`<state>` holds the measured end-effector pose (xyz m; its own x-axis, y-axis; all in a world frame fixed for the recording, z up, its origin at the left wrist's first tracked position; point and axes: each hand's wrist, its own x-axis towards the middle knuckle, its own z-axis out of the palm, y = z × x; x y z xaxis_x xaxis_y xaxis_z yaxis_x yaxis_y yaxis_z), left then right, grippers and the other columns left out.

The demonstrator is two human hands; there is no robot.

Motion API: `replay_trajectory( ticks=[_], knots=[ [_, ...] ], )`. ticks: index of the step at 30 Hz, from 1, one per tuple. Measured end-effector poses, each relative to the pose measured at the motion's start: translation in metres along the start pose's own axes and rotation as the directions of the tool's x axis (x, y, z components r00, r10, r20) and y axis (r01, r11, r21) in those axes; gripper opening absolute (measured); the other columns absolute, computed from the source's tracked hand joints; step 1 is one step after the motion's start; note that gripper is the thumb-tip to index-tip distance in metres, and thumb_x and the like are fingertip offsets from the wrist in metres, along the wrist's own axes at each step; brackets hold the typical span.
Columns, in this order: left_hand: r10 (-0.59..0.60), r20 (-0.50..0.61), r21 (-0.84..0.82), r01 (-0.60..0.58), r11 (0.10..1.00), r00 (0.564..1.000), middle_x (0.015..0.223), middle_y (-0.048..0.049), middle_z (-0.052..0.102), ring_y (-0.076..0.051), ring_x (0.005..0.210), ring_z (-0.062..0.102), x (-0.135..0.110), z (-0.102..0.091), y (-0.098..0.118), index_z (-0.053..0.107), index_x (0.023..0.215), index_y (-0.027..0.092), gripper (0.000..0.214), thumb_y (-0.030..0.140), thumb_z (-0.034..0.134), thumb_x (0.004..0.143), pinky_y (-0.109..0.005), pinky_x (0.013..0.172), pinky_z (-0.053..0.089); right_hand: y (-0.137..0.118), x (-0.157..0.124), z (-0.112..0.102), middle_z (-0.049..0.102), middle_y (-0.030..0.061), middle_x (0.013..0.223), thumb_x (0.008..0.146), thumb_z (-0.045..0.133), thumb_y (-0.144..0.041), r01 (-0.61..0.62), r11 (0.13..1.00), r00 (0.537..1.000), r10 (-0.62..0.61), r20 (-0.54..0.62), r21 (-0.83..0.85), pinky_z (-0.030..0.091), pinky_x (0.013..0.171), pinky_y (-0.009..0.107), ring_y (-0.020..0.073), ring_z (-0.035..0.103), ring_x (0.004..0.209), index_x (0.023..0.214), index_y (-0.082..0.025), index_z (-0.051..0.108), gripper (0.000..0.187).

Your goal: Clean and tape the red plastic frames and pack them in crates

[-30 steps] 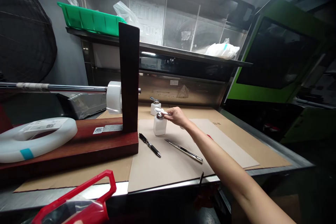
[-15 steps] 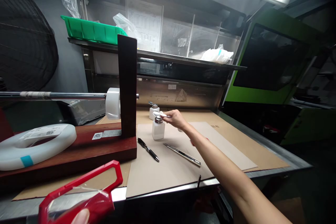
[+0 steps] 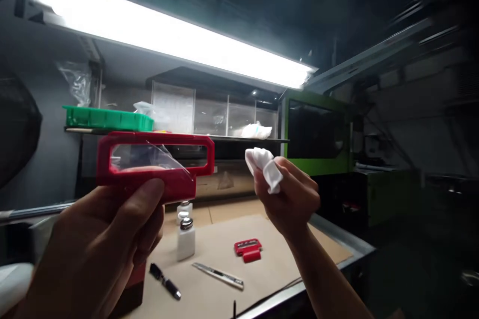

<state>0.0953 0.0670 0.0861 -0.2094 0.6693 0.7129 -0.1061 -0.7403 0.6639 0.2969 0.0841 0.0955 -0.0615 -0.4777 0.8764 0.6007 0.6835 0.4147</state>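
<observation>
My left hand [image 3: 112,229] grips a red plastic frame [image 3: 179,187] and holds it up before me, thumb across its lower part. The frame has a long window with clear film [image 3: 160,155] hanging partly loose across it. A bunched white cloth [image 3: 264,167] is pinched in my right hand [image 3: 295,197], raised to the right of the frame and apart from it. Below, a white pump bottle [image 3: 186,244] with a metal top stands on the cardboard [image 3: 213,279]; a second bottle [image 3: 184,207] is behind it, partly covered.
On the cardboard lie a black pen [image 3: 164,281], a utility knife [image 3: 217,275] and a smaller red plastic piece [image 3: 248,250]. A shelf behind holds a green tray [image 3: 108,118] and a white bag [image 3: 256,131]. A bright lamp [image 3: 168,35] hangs overhead.
My right hand has left the pump bottle and come up with the white cloth. My left hand has lifted the red frame from low left. The view has tilted upward.
</observation>
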Motion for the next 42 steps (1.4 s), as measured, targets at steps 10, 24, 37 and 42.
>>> replay_trajectory(
  ticks=[10,24,37,42],
  knots=[
    [0.135,0.158,-0.209,-0.101,0.973,0.978,0.047,0.0045,0.05,-0.007,0.038,0.04,0.001,0.061,0.062,0.062,0.067,0.022,0.033,0.048,0.078,0.054,-0.016,0.03,0.032,-0.012,0.073,-0.08,0.044,-0.0035,0.06,0.082,0.058,-0.012,0.374,0.859,0.927,-0.353,0.125,-0.348,0.035,0.051,0.024,0.0086,0.04,0.055,0.103,-0.019,0.062,0.022],
    [0.165,0.24,-0.189,-0.121,0.975,0.957,0.041,0.0053,0.044,-0.006,0.036,0.037,-0.022,0.077,0.092,0.057,0.056,0.019,0.03,0.045,0.073,0.059,-0.015,0.032,0.03,-0.025,0.102,-0.097,0.044,-0.0028,0.054,0.094,0.043,-0.031,0.52,0.726,0.853,-0.473,0.222,-0.451,0.03,0.049,0.025,0.0086,0.039,0.053,0.099,-0.016,0.066,0.028],
    [0.183,0.23,-0.162,-0.147,0.976,0.956,0.037,0.0047,0.043,-0.006,0.033,0.035,-0.021,0.072,0.091,0.06,0.057,0.018,0.028,0.044,0.071,0.061,-0.015,0.029,0.029,-0.022,0.098,-0.095,0.045,-0.0029,0.055,0.093,0.045,-0.031,0.539,0.719,0.841,-0.492,0.225,-0.439,0.029,0.049,0.025,0.0086,0.039,0.053,0.1,-0.015,0.064,0.025],
    [0.177,0.238,-0.161,-0.141,0.977,0.955,0.039,0.0048,0.044,-0.007,0.034,0.037,-0.018,0.069,0.085,0.054,0.054,0.02,0.034,0.048,0.072,0.061,-0.015,0.029,0.03,-0.019,0.1,-0.087,0.042,-0.0053,0.054,0.089,0.053,-0.028,0.554,0.683,0.83,-0.501,0.246,-0.477,0.028,0.048,0.024,0.0074,0.037,0.051,0.099,-0.02,0.065,0.017]
  ],
)
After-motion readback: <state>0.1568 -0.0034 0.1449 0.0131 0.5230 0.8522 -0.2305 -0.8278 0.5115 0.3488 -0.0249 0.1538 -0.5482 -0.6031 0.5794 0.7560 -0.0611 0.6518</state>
